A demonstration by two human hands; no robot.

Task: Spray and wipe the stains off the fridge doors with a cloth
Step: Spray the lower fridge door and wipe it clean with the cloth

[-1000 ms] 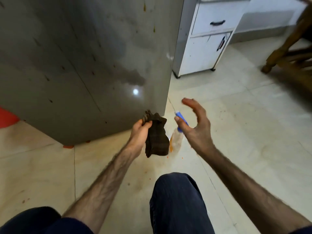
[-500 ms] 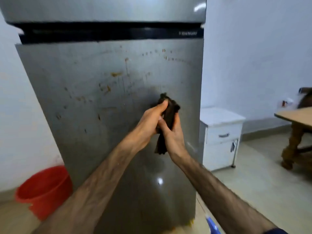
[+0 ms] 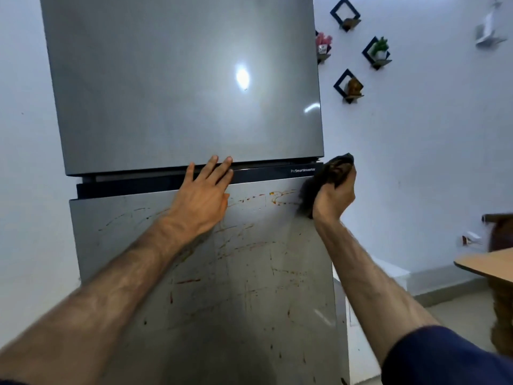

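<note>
Lower fridge door (image 3: 249, 273) streaked with orange-brown stains (image 3: 277, 197); upper door (image 3: 180, 79) clean.

Diamond wall shelves (image 3: 376, 52) with small ornaments on white wall; wooden table (image 3: 488, 263) at right edge

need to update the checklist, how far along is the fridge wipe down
Done: the upper door looks free of stains. In hand: the right hand grips the dark cloth at the lower door's top right corner; the left hand rests flat near its top edge. Left: orange streaks and specks cover most of the lower door.
</note>
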